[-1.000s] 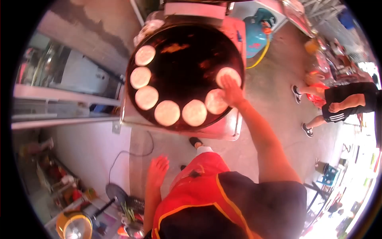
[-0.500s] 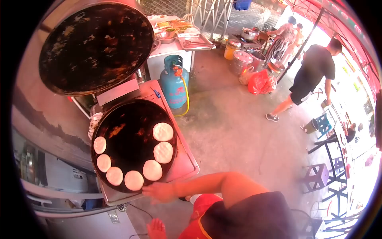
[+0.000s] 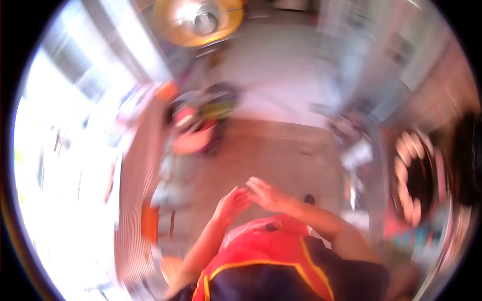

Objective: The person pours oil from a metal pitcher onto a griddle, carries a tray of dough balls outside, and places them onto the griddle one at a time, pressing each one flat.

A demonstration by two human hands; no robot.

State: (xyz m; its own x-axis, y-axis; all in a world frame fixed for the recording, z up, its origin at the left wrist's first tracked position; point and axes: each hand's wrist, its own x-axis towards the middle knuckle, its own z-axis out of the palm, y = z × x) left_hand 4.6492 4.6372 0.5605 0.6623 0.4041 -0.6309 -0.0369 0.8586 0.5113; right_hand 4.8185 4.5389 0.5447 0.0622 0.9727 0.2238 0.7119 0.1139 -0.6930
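Note:
My left hand [image 3: 233,204] and my right hand [image 3: 267,194] are close together in front of my body, fingertips almost meeting. Fingers on both are stretched out, and no object shows in either one. Just below them is my red apron [image 3: 261,233] with its yellow edging. Over at the right side, apart from both hands, pale round flatbreads [image 3: 402,173] lie along the edge of a dark round griddle pan [image 3: 423,175]. Motion blur smears the whole view.
A large yellow-rimmed round vessel [image 3: 226,20] stands at the top. Left of me runs a ribbed brown panel [image 3: 138,185] with an orange object [image 3: 149,222] beside it. Blurred red and dark items [image 3: 193,133] are ahead on the left; floor [image 3: 271,155] lies between.
My view has swung away from the griddle, which is now at the far right. My right hand has left the griddle's edge and come together with my left in front of me.

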